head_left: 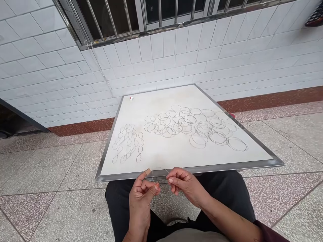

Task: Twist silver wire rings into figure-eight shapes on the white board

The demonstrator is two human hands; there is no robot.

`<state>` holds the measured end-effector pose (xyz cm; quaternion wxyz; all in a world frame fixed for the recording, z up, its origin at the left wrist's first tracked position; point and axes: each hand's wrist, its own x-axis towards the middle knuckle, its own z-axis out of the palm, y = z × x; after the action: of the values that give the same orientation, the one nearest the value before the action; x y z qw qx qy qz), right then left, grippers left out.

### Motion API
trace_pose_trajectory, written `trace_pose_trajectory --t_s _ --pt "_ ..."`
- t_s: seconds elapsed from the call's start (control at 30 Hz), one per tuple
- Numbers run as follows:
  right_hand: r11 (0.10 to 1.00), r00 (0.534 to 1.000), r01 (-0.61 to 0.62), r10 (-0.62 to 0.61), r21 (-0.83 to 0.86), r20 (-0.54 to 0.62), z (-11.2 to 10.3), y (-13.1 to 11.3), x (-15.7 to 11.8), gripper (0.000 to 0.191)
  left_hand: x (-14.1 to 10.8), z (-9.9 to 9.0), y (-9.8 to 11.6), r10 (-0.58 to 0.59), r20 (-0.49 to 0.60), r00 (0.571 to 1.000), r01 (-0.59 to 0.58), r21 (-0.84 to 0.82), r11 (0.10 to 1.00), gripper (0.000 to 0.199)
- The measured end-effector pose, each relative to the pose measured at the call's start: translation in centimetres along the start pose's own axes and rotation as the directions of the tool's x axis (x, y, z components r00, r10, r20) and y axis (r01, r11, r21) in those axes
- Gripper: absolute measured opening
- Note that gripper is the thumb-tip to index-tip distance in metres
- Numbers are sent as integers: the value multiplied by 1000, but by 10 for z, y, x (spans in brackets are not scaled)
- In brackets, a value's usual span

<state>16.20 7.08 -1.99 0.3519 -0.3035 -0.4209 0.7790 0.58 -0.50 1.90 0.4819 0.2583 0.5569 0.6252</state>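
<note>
Between my hands, just off the table's near edge, is a thin wire ring (164,194). My left hand (144,195) pinches its left side between thumb and fingers, with a tan wrap on the raised index fingertip. My right hand (183,183) pinches the ring's right side, its fingers curled. On the white table (161,154) lie many loose round wire rings (218,137), overlapping in a spread from the middle to the right. Several wire pieces twisted into figure-eight shapes (139,158) lie at the left of the table.
A metal rim (202,168) edges the table. A small white and red object (131,98) sits at its far left corner. Behind stands a tiled wall (156,64) with a barred window. My legs are under the near edge.
</note>
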Motion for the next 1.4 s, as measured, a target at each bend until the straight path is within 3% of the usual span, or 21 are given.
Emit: trace_pose_trajectory --t_s 0.33,0.57,0.77,0.97,1.17,1.27,1.4 --pt "1000 998 -24 24 -1 55 16 2 6 30 0 4 -2 29 12 1000 -30 85 996 54" --pt "998 991 -56 55 9 120 16 8 10 30 -1 9 -5 28 32 999 -33 154 987 57" --pt "1000 993 -13 14 -10 116 14 8 10 30 0 8 -9 105 17 994 -105 284 953 71" --pt "999 991 44 -43 -2 124 12 6 12 35 -3 13 -6 108 29 994 -112 281 953 68" --pt "1000 968 16 -21 23 251 5 5 16 31 -3 15 -6 107 66 992 -123 329 936 65" --pt "996 965 84 -72 -35 253 3 8 15 28 -1 13 -7 80 70 994 -98 299 949 65" --pt "933 948 282 -237 -222 211 3 12 11 29 6 9 -8 14 67 998 -26 182 983 68"
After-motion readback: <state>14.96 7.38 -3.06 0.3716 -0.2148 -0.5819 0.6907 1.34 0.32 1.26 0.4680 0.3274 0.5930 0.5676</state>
